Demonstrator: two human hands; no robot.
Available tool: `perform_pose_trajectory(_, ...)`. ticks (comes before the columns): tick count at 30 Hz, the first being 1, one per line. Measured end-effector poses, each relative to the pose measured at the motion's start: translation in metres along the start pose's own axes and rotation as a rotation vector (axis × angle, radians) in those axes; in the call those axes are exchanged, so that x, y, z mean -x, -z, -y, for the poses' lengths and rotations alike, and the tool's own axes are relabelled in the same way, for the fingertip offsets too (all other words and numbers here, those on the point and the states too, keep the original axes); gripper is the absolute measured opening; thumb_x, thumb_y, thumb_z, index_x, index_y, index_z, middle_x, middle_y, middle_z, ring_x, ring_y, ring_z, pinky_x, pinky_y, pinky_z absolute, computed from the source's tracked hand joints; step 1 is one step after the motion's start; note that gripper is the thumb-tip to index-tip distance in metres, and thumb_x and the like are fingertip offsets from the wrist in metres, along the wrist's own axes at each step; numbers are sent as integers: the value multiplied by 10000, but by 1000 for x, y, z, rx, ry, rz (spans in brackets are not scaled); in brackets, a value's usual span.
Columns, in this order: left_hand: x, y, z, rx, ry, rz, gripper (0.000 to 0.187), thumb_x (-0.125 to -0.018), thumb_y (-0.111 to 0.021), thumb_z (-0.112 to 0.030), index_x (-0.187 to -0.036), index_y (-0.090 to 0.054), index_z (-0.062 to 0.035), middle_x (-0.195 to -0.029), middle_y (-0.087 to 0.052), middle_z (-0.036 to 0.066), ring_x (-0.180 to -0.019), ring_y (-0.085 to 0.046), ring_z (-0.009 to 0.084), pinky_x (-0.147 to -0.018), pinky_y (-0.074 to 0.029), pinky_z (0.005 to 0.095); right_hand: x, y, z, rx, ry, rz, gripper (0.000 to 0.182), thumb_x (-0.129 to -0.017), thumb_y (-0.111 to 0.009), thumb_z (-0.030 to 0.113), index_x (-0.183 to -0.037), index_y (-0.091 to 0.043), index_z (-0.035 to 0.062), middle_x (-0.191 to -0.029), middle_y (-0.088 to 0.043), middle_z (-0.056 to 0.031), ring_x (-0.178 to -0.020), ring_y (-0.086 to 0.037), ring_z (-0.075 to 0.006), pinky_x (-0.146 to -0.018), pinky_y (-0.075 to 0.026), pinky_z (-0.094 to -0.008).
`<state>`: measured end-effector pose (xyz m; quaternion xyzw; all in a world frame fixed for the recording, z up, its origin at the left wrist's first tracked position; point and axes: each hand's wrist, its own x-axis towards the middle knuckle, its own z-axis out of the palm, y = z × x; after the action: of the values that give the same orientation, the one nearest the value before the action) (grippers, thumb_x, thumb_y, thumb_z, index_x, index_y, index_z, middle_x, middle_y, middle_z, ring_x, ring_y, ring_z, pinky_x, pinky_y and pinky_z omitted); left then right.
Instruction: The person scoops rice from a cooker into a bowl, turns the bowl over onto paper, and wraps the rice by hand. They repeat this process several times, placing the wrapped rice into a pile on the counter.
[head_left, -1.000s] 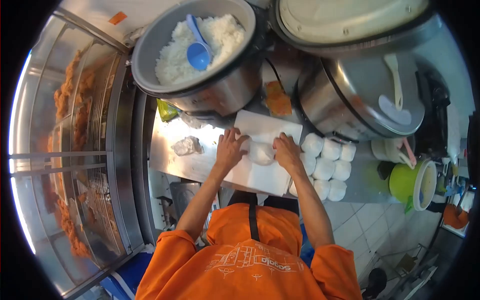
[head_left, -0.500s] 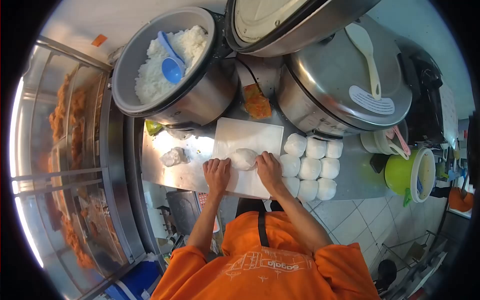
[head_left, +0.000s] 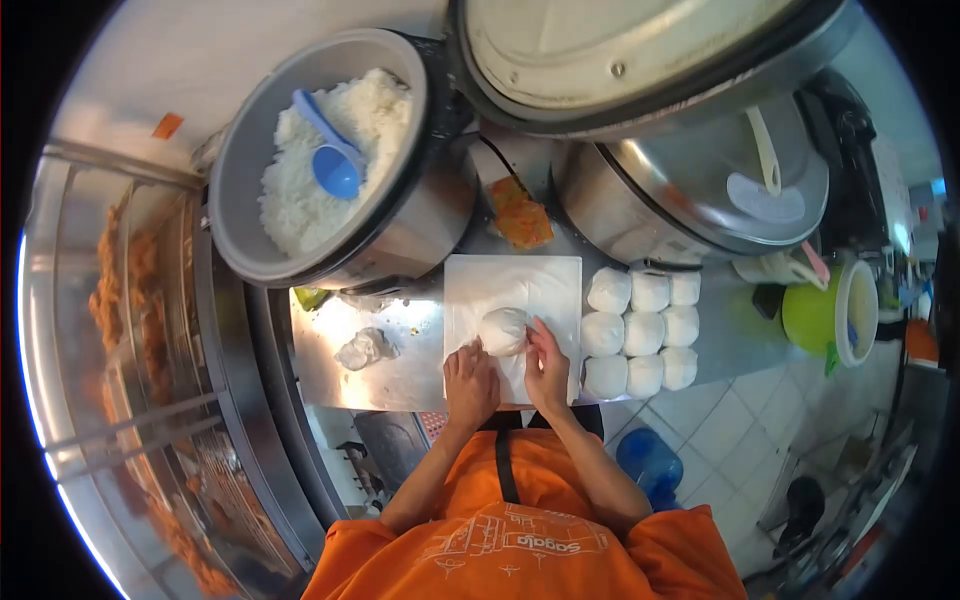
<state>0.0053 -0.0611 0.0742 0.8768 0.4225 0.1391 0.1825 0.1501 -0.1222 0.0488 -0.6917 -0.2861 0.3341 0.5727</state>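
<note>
My left hand (head_left: 470, 380) and right hand (head_left: 547, 368) press flat, fingers extended, on the white paper (head_left: 515, 285) beside the rice ball (head_left: 503, 331), gripping nothing.

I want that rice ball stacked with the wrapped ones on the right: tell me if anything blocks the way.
Nothing visible does. The rice ball sits on the white paper, the right hand touching it; only bare paper separates it from the wrapped rice balls.

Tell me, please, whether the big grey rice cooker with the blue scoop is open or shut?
Open. The big grey rice cooker shows white rice and a blue plastic scoop inside; its lid is swung up behind.
</note>
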Motion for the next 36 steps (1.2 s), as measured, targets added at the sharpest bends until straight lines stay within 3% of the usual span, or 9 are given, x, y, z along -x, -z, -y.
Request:
perform_pose_trajectory(1, 1, 1, 2, 20, -19, 22, 475, -822, -656, -83, -1269, -612, 72, -1297, -575, 236, -1132, -526, 407, -1014, -411, 507, -4, 3, 13, 47, -59, 29, 510, -1041, -551, 83, -1529, -424, 8, -1242, -713, -222, -1172, -687, -257, -967, -543, -368)
perform_pose_trajectory(5, 5, -2, 20, 37, -176, 125, 432, -830, -673, -122, -1223, -620, 51, -1321, -559, 258, -1163, -508, 429, -1029, -387, 540, -37, -36, 51, 614, -30, -96, 611, -991, -606, 371, -1342, -537, -123, -1006, -711, -286, -881, -682, -457, -828, -532, -535)
perform_pose_trajectory(9, 10, 3, 31, 115, -249, 173, 483, -843, -689, -217, -1244, -615, 40, -1328, -551, 270, -1197, -488, 441, -1019, -366, 554, -43, -85, 72, 908, -36, 25, 557, -925, -683, 386, -1213, -610, -84, -1122, -628, -246, -1038, -612, -392, -893, -488, -487)
perform_pose_trajectory(12, 3, -12, 50, 57, -387, -12, 561, -857, -670, -330, -1273, -607, 40, -1285, -551, 280, -1214, -467, 450, -990, -356, 553, -35, -101, 61, 974, 201, -204, 510, -874, -734, 365, -1130, -635, -65, -1033, -613, -188, -967, -617, -347, -799, -519, -441)
perform_pose_trajectory(18, -6, 37, 12, 181, 126, 329, 586, -980, -564, -334, -1426, -520, 43, -1461, -403, 211, -1386, -280, 416, -1186, -210, 544, -43, -63, 49, 323, 37, -179, 391, -951, -689, 286, -1181, -642, -26, -1016, -647, -207, -842, -701, -361, -681, -572, -456)
perform_pose_trajectory(19, -11, 50, 6, 181, 146, 284, 506, -985, -551, -338, -1392, -600, -40, -1522, -343, 168, -1340, -315, 403, -1133, -233, 567, -40, -61, 55, 226, 178, -285, 371, -963, -689, 270, -1206, -646, -7, -958, -651, -185, -743, -678, -357, -676, -550, -426)
perform_pose_trajectory(25, -31, 163, -96, 931, 194, 66, 559, -1087, -458, -394, -1406, -531, 58, -1329, -618, 148, -1215, -573, 239, -1055, -432, 380, 10, -8, 184, -288, 355, -317, 362, -1034, -545, 187, -1331, -616, -8, -931, -613, -124, -787, -597, -202, -726, -479, -331)
perform_pose_trajectory(32, -34, 90, -170, 1209, 285, 223, 517, -998, -687, -251, -1379, -535, 63, -1268, -653, 116, -1154, -617, 198, -1004, -474, 328, 14, 104, 140, -334, 193, -247, 457, -1094, -393, 295, -1286, -655, -27, -1172, -562, -155, -1085, -535, -236, -1013, -405, -342)
perform_pose_trajectory(36, -42, 38, -224, 1498, 567, 481, 447, -1007, -653, -123, -1399, -539, 60, -1294, -656, 88, -1148, -617, 154, -1035, -463, 311, 17, 183, 126, -290, -90, -306, 438, -1096, -416, 320, -1192, -688, -9, -1017, -631, -77, -967, -575, -158, -916, -457, -307)
